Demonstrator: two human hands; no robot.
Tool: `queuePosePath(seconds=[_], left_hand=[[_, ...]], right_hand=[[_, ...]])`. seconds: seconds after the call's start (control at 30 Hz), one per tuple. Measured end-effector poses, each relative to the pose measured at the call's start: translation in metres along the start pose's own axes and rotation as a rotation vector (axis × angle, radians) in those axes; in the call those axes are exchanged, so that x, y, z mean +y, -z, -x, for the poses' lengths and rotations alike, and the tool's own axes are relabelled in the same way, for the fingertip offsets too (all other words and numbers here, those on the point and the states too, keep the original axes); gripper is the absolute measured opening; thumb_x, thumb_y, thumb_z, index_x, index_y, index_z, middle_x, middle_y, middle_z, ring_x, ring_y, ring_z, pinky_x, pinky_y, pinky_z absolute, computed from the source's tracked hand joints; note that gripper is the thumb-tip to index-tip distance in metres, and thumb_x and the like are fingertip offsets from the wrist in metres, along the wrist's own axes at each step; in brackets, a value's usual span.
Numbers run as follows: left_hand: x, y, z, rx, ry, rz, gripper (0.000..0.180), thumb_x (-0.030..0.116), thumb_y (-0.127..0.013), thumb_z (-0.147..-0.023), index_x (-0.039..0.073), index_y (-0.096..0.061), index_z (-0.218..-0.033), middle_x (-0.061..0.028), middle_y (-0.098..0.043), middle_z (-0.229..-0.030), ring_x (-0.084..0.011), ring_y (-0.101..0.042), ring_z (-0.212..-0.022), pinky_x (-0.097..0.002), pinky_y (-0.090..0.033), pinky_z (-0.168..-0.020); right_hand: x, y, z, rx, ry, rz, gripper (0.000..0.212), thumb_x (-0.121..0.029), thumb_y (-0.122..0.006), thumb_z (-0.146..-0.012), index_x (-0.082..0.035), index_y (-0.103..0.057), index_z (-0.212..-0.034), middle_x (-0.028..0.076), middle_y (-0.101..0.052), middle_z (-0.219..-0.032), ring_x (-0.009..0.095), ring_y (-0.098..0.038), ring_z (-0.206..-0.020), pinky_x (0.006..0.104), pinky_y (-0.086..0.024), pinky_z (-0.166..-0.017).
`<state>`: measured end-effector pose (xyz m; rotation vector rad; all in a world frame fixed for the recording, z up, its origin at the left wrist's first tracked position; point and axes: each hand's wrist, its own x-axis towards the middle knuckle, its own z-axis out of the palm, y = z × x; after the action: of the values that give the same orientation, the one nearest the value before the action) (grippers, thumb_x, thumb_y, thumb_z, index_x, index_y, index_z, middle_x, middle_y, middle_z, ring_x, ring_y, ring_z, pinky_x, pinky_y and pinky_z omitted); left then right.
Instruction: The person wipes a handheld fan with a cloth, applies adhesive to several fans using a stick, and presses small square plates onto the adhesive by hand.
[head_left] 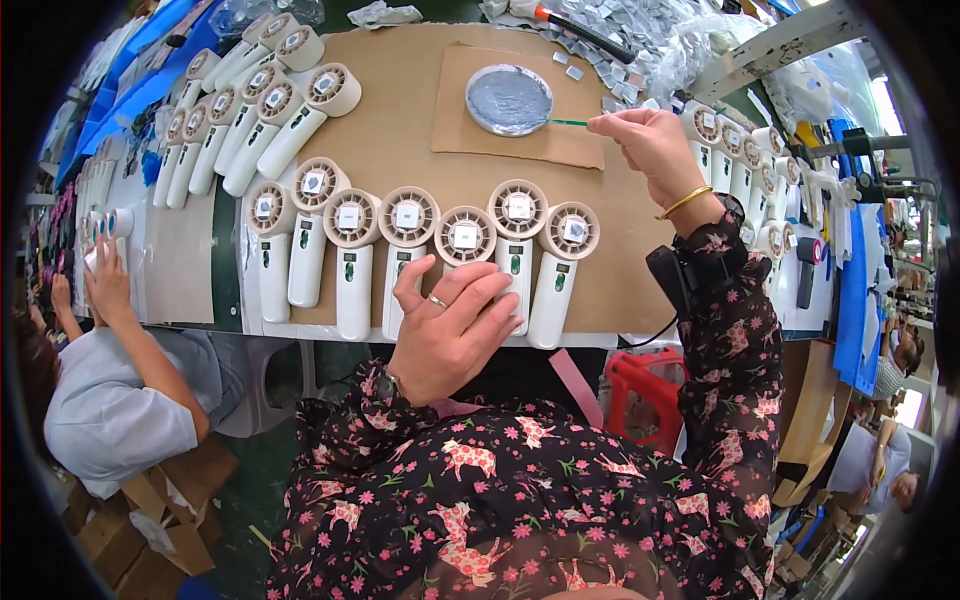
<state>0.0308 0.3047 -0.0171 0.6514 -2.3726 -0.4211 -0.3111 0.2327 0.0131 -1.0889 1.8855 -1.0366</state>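
Observation:
My left hand (448, 325) rests with spread fingers on the handle of a white handheld fan (464, 240), one of a row of several white fans (407, 225) lying side by side at the table's near edge, each with a small grey square pad on its hub. My right hand (648, 145) pinches a thin green stick (567, 122) whose tip reaches into a round dish of grey paste (509, 99). The dish sits on a small cardboard sheet (520, 145).
More white fans (262, 120) lie in rows at the back left and others (728, 140) at the right. A brown cardboard mat (400, 150) covers the table. Another person (110, 390) sits at the left, hands on the table. A red stool (645, 395) stands below.

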Motion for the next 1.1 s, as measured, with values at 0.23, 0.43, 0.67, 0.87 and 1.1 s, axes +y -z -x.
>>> queuePosePath(seconds=[0.23,0.43,0.67,0.87,1.1], left_hand=[[0.001,0.0,-0.001,-0.001,0.007,0.009,0.028,0.015,-0.089,-0.086,0.014,-0.079,-0.112,0.0016,-0.073,-0.122,-0.0184,-0.069,-0.122,-0.0548,-0.024,-0.121],[0.002,-0.001,-0.001,0.004,0.006,-0.006,0.027,0.015,-0.088,-0.086,0.014,-0.079,-0.112,0.0017,-0.073,-0.122,-0.0181,-0.069,-0.121,-0.0547,-0.024,-0.121],[0.003,-0.002,-0.002,0.011,0.004,-0.013,0.027,0.015,-0.088,-0.086,0.014,-0.078,-0.112,0.0016,-0.073,-0.121,-0.018,-0.069,-0.12,-0.0545,-0.024,-0.122],[0.004,-0.003,-0.001,0.014,0.003,-0.021,0.028,0.015,-0.088,-0.086,0.014,-0.078,-0.112,0.0015,-0.073,-0.121,-0.0181,-0.069,-0.12,-0.0547,-0.024,-0.122],[0.005,-0.004,-0.002,0.027,0.001,-0.03,0.029,0.014,-0.089,-0.086,0.015,-0.078,-0.113,0.0011,-0.073,-0.121,-0.0185,-0.069,-0.121,-0.0546,-0.024,-0.121]], right_hand=[[0.002,-0.005,-0.004,-0.05,-0.136,-0.115,0.014,-0.016,-0.082,-0.097,-0.002,-0.083,-0.095,-0.012,-0.047,-0.066,0.002,-0.031,-0.055,0.0249,-0.021,-0.051],[-0.001,-0.006,-0.006,-0.13,-0.19,-0.242,0.014,-0.016,-0.082,-0.097,-0.002,-0.08,-0.094,-0.01,-0.049,-0.069,0.003,-0.032,-0.055,0.0248,-0.022,-0.051],[0.001,-0.008,-0.008,-0.175,-0.305,-0.375,0.014,-0.014,-0.082,-0.1,-0.001,-0.078,-0.099,-0.01,-0.044,-0.071,0.004,-0.031,-0.058,0.0254,-0.022,-0.053],[-0.008,-0.006,-0.003,-0.224,-0.336,-0.519,0.014,-0.014,-0.081,-0.101,-0.005,-0.074,-0.093,-0.011,-0.042,-0.074,0.004,-0.031,-0.06,0.0258,-0.023,-0.054],[-0.019,0.003,0.004,-0.201,-0.229,-0.609,0.019,-0.015,-0.079,-0.103,-0.008,-0.069,-0.088,-0.011,-0.04,-0.074,0.003,-0.03,-0.061,0.0251,-0.022,-0.054]])
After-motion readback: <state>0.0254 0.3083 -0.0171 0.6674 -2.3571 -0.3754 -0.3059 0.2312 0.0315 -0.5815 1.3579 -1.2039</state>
